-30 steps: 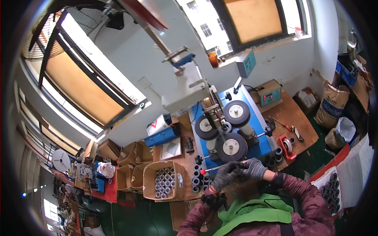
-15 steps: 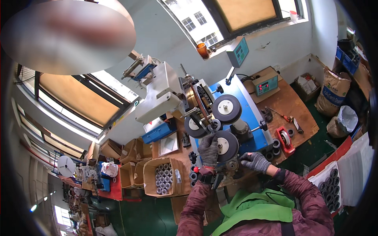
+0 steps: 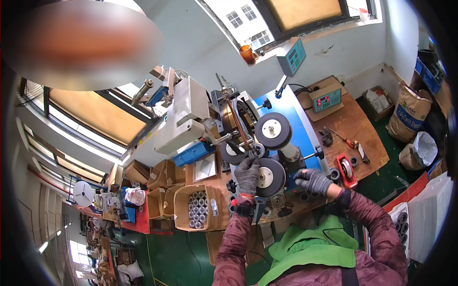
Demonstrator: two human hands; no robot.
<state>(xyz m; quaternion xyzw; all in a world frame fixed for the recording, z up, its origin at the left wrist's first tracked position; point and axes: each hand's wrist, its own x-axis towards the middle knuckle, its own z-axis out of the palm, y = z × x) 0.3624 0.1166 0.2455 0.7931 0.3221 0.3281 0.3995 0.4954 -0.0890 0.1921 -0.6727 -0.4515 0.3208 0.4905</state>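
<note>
A winding machine with black rubber rollers stands before me; its upper roller and lower roller flank a small grey ring. My left hand, in a grey knit glove, has its fingers closed at the ring's lower side, left of the lower roller. The back of the hand partly hides the fingertips. My right hand, gloved alike, hovers off the machine's right front side. Its fingers are bent loosely and apart, with nothing visible in them. A slanted winding hoop rises behind the ring.
A cardboard box of several wrapped rings sits left of the machine. Right lie dark rings, a red tape holder, tools and a control box with a lit display. Another control panel stands behind; a dark-ring tray lies lower right.
My left hand has shifted slightly up and left, staying by the ring. My right hand has moved a little up and right, away from the lower roller. The camera view has also shifted.
</note>
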